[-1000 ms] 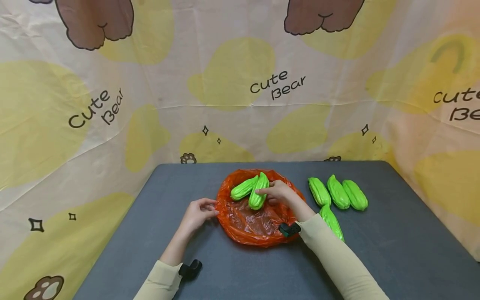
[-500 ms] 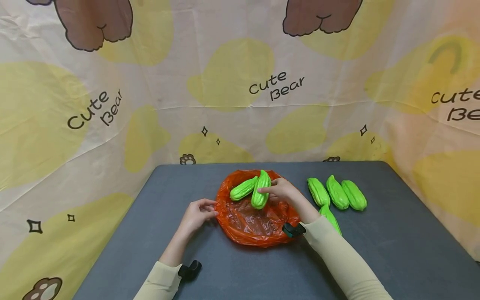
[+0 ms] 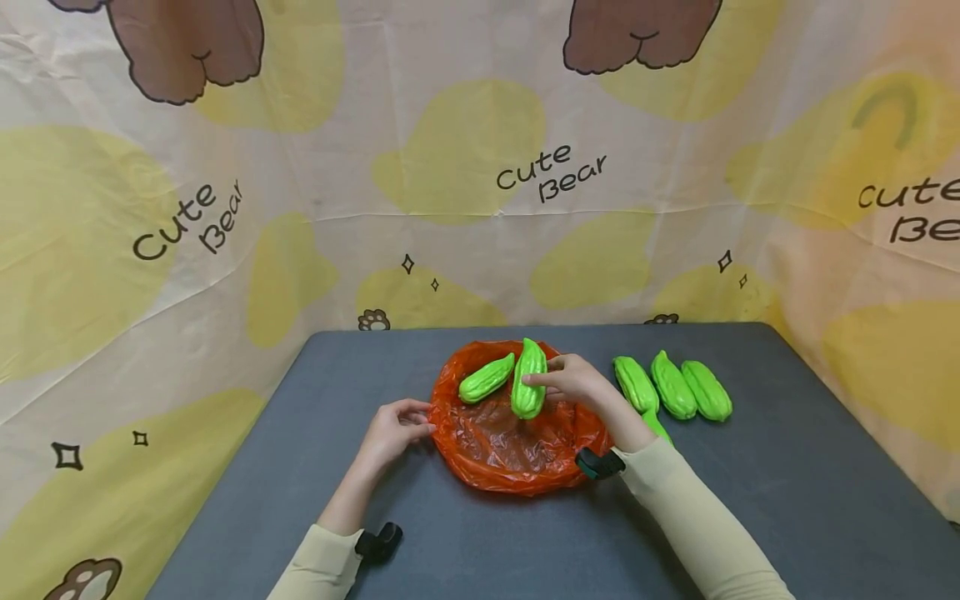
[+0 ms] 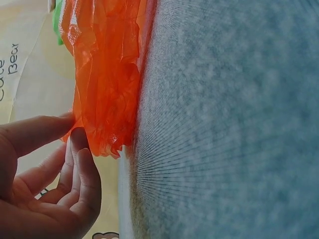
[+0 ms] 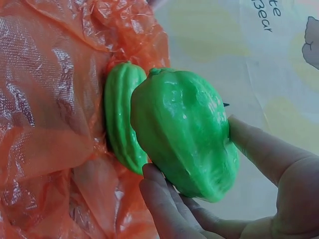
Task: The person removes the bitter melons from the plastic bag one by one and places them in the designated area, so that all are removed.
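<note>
My right hand (image 3: 576, 382) grips a bright green, ribbed bitter melon (image 5: 184, 134) between thumb and fingers, holding it over the orange plastic bag (image 3: 495, 479). A second bitter melon (image 3: 486, 379) lies inside the bag, to the left of the held one. The bag is spread into a round, open shape with its edge rolled outward. At its left side, my left hand (image 4: 55, 169) pinches the rim between thumb and forefinger, its other fingers curled beneath.
To the right of the bag, several more bitter melons (image 3: 673, 385) lie grouped on the dark grey table (image 3: 795, 500). One of them is partly hidden behind my right forearm. A printed cloth (image 3: 450, 167) hangs behind the table and along its sides.
My right hand has moved slightly right with its bitter melon, opening a gap from the one in the bag. My left hand stays at the rim.
</note>
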{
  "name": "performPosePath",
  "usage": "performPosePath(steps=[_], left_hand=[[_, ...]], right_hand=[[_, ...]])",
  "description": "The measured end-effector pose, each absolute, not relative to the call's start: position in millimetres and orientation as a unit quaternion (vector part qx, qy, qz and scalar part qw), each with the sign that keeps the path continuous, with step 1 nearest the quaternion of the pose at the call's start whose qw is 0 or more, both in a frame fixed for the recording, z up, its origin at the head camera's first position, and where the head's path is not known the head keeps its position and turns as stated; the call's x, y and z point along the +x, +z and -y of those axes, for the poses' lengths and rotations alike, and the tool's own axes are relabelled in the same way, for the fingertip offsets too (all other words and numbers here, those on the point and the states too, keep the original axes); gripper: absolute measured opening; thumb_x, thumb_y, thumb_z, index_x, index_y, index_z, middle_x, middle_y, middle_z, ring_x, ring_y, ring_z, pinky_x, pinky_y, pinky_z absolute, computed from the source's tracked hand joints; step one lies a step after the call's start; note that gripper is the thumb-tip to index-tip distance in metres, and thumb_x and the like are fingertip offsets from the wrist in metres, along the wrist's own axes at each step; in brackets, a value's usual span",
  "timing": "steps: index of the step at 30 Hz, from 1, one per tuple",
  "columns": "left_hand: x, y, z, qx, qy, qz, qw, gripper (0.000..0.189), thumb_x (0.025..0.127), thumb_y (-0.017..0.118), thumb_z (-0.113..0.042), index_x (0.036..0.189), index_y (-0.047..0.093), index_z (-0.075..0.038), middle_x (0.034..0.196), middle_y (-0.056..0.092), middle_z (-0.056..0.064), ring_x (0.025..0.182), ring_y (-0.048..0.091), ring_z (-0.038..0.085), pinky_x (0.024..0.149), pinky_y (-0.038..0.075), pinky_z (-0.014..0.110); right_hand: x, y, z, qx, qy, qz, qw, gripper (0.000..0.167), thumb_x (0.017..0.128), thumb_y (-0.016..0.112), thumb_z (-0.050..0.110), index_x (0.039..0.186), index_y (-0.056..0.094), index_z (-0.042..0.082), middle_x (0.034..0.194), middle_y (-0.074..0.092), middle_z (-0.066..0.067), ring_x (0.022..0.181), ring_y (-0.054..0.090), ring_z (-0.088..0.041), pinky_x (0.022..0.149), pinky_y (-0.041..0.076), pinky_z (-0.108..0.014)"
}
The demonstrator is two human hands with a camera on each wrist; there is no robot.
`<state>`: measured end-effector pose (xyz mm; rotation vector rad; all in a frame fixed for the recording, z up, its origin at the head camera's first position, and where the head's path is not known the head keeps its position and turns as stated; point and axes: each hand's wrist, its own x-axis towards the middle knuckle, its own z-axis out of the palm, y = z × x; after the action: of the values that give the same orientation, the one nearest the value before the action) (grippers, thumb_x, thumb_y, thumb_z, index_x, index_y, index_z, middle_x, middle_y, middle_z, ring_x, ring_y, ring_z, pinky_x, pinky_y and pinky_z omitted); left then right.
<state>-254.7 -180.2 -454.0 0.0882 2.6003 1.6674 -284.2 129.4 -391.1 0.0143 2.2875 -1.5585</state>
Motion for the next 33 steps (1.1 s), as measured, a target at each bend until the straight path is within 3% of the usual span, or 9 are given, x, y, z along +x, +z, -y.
performPosePath(steps=[9, 23, 33], left_hand=[[-255.0, -454.4, 180.1, 0.028, 0.543, -0.839, 0.025, 0.031, 0.079, 0.075, -0.006, 0.109, 0.067, 0.0, 0.085, 0.068, 0.011, 0.07, 0.063, 0.02, 0.063, 0.054, 0.037], [-254.1, -454.9, 180.6, 0.03, 0.541, -0.84, 0.025, 0.031, 0.079, 0.074, -0.005, 0.109, 0.067, 0.0, 0.084, 0.068, 0.011, 0.069, 0.062, 0.02, 0.063, 0.054, 0.036], [-254.6, -454.8, 180.0, 0.034, 0.541, -0.84, 0.024, 0.031, 0.079, 0.074, -0.004, 0.109, 0.067, 0.001, 0.084, 0.068, 0.011, 0.07, 0.063, 0.023, 0.062, 0.054, 0.037]], right_hand=[[-277.3, -382.7, -137.1, 0.01, -0.537, -0.825, 0.177, 0.087, 0.084, 0.071, 0.034, 0.145, 0.026, -0.008, 0.147, 0.031, -0.028, 0.118, 0.056, -0.035, 0.097, 0.046, -0.045], [-268.7, -375.9, -153.3, -0.015, -0.527, -0.835, 0.155, 0.081, 0.086, 0.068, 0.034, 0.142, 0.03, -0.01, 0.133, 0.047, -0.03, 0.109, 0.062, -0.033, 0.091, 0.051, -0.041], [-262.6, -374.1, -164.5, -0.028, -0.524, -0.838, 0.151, 0.081, 0.087, 0.067, 0.034, 0.143, 0.028, -0.011, 0.139, 0.04, -0.031, 0.116, 0.056, -0.037, 0.093, 0.049, -0.042]])
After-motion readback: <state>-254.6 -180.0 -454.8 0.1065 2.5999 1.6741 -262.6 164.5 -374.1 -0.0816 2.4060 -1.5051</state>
